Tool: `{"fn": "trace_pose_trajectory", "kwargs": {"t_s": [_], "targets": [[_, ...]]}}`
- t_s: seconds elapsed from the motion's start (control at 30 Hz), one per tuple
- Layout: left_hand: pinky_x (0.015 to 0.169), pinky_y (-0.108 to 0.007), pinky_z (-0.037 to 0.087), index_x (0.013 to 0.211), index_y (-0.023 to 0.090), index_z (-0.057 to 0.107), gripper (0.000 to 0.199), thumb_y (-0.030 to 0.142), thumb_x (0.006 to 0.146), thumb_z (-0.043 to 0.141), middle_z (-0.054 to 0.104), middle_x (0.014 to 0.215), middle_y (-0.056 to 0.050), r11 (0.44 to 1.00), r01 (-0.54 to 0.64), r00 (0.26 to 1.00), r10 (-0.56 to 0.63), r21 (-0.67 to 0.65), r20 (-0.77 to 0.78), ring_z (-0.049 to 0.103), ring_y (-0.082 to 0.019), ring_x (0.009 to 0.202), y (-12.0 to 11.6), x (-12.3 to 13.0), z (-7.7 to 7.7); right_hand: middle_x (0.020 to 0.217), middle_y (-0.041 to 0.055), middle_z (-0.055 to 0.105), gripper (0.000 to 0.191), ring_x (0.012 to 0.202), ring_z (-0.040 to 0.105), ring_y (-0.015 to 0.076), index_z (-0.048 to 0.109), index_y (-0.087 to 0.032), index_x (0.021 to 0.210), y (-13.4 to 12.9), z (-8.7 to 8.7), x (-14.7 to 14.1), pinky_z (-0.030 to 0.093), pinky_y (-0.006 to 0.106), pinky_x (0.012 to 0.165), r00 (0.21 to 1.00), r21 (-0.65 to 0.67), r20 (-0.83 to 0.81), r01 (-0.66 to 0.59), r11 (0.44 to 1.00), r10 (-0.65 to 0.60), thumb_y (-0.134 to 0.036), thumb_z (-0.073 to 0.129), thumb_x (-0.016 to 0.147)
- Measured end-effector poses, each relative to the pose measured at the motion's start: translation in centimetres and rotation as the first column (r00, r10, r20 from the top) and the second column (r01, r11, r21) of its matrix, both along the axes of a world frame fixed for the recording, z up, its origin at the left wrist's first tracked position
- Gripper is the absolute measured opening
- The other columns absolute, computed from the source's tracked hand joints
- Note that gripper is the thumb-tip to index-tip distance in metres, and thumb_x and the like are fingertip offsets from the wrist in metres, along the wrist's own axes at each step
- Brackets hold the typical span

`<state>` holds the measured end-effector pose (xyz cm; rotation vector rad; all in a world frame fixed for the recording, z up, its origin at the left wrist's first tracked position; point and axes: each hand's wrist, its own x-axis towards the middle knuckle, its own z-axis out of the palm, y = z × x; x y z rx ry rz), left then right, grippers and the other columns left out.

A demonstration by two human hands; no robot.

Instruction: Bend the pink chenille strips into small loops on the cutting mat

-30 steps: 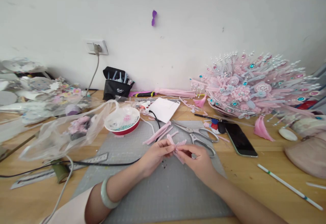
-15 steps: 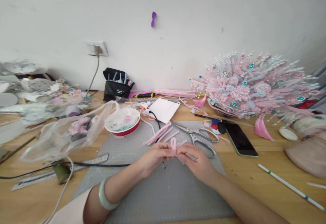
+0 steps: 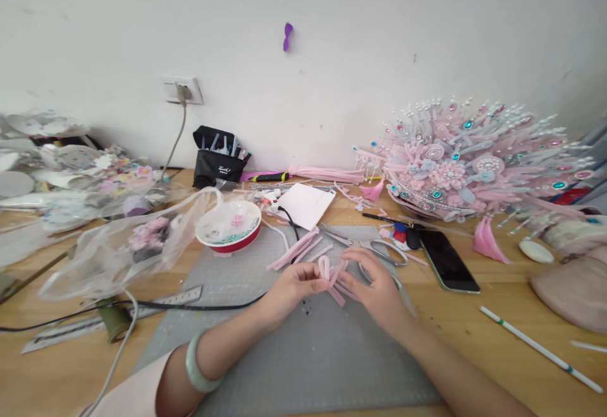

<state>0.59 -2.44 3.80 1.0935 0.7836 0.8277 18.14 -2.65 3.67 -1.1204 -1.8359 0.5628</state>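
Over the grey cutting mat (image 3: 294, 360), my left hand (image 3: 298, 285) pinches a bent pink pipe cleaner (image 3: 324, 266) between thumb and fingertips. Its loop stands up above the fingers, and further pink ends stick out to the right and downward. My right hand (image 3: 374, 284) is just right of these ends, thumb and forefinger spread apart; whether a fingertip touches them I cannot tell. Just behind the hands lie cut pink pipe cleaner strips (image 3: 294, 249). Grey-handled scissors (image 3: 351, 241) lie behind my right hand, which partly covers them.
A red-rimmed bowl of beads (image 3: 228, 240) and a plastic bag (image 3: 109, 259) stand left. A black cable (image 3: 190, 306) crosses toward my left arm. To the right are a phone (image 3: 448, 260), a striped stick (image 3: 540, 347) and a large pink beaded headdress (image 3: 465, 164).
My right hand has let its fingers spread and drawn slightly away from the pink piece, baring more of its ends. My left hand keeps its pinch in nearly the same place.
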Motion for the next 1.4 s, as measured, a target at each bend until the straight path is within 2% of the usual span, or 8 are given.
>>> {"fn": "trace_pose_trajectory", "kwargs": {"t_s": [0.1, 0.23, 0.37, 0.53, 0.9, 1.23, 1.33, 1.4], "targets": [[0.058, -0.022, 0.028, 0.061, 0.013, 0.052, 0.022, 0.029, 0.064, 0.067, 0.047, 0.060, 0.003, 1.000, -0.028, 1.000, 0.028, 0.011, 0.009, 0.039, -0.009, 0.057, -0.2, 0.2, 0.1, 0.099, 0.0059, 0.060, 0.019, 0.094, 0.055, 0.0199, 0.057, -0.021, 0.096, 0.1, 0.0, 0.2, 0.044, 0.034, 0.078, 0.999, -0.111, -0.031, 0.034, 0.993, -0.037, -0.024, 0.054, 0.078], [0.059, -0.022, 0.028, 0.063, 0.013, 0.054, 0.021, 0.029, 0.064, 0.067, 0.047, 0.061, 0.002, 1.000, -0.021, 1.000, 0.021, 0.009, 0.002, 0.039, -0.010, 0.058, -0.3, 0.1, 0.0, 0.107, 0.0063, 0.058, 0.020, 0.103, 0.050, 0.0221, 0.062, -0.023, 0.095, 0.0, -0.3, 0.0, 0.037, 0.040, 0.089, 0.992, 0.036, 0.097, -0.085, 0.996, 0.081, -0.021, 0.057, 0.076], [0.057, -0.023, 0.028, 0.067, 0.013, 0.058, 0.019, 0.030, 0.065, 0.066, 0.049, 0.063, 0.001, 1.000, -0.018, 1.000, 0.018, 0.010, -0.019, 0.039, -0.010, 0.058, -0.3, 0.0, -0.1, 0.108, 0.0051, 0.058, 0.014, 0.104, 0.048, 0.0235, 0.065, -0.025, 0.084, -0.1, -0.4, -0.2, 0.037, 0.042, 0.087, 0.973, 0.095, 0.223, -0.075, 0.993, 0.052, -0.018, 0.057, 0.076], [0.054, -0.022, 0.026, 0.061, 0.014, 0.055, 0.023, 0.034, 0.069, 0.061, 0.043, 0.056, 0.003, 0.999, -0.052, 0.998, 0.052, 0.017, -0.043, 0.035, -0.009, 0.053, 0.0, 0.0, -0.3, 0.082, 0.0026, 0.067, 0.008, 0.087, 0.055, 0.0208, 0.066, -0.024, 0.073, -0.2, -0.1, -0.3, 0.036, 0.038, 0.081, 0.961, 0.152, 0.272, -0.088, 0.984, 0.044, -0.023, 0.060, 0.077], [0.051, -0.022, 0.024, 0.060, 0.015, 0.053, 0.025, 0.038, 0.068, 0.058, 0.041, 0.053, 0.005, 0.984, -0.162, 0.975, 0.172, 0.076, -0.144, 0.033, -0.009, 0.051, 0.4, 0.3, -0.4, 0.067, 0.0014, 0.063, 0.012, 0.065, 0.058, 0.0158, 0.069, -0.020, 0.067, 1.8, -0.1, 2.0, 0.042, 0.028, 0.061, 0.906, 0.070, 0.386, 0.158, 0.985, -0.172, -0.016, 0.060, 0.073], [0.055, -0.021, 0.031, 0.075, 0.014, 0.059, 0.024, 0.038, 0.073, 0.056, 0.050, 0.067, 0.000, 0.989, -0.089, 0.985, 0.106, 0.120, -0.138, 0.039, -0.010, 0.058, -0.4, 0.5, -0.4, 0.071, 0.0045, 0.063, 0.020, 0.067, 0.055, 0.0162, 0.066, -0.019, 0.074, -1.1, -0.5, -0.3, 0.037, 0.031, 0.063, 0.875, 0.336, 0.473, -0.076, 0.939, -0.098, -0.021, 0.048, 0.084], [0.057, -0.021, 0.031, 0.071, 0.014, 0.059, 0.024, 0.037, 0.074, 0.056, 0.050, 0.066, 0.001, 0.986, -0.063, 0.986, 0.085, 0.157, -0.144, 0.040, -0.010, 0.059, -0.7, 0.5, -0.2, 0.073, 0.0043, 0.064, 0.014, 0.070, 0.056, 0.0177, 0.065, -0.020, 0.075, -1.1, -0.4, -0.4, 0.037, 0.031, 0.064, 0.880, 0.290, 0.473, -0.105, 0.951, -0.047, -0.022, 0.053, 0.082], [0.059, -0.022, 0.032, 0.065, 0.014, 0.058, 0.024, 0.037, 0.073, 0.057, 0.049, 0.064, 0.001, 0.980, -0.056, 0.984, 0.087, 0.192, -0.155, 0.041, -0.011, 0.061, -0.7, 0.3, 0.2, 0.076, 0.0031, 0.065, 0.007, 0.071, 0.057, 0.0174, 0.064, -0.020, 0.081, -0.7, 0.1, -0.1, 0.041, 0.030, 0.065, 0.925, 0.165, 0.378, -0.092, 0.982, 0.023, -0.023, 0.059, 0.077]]}}
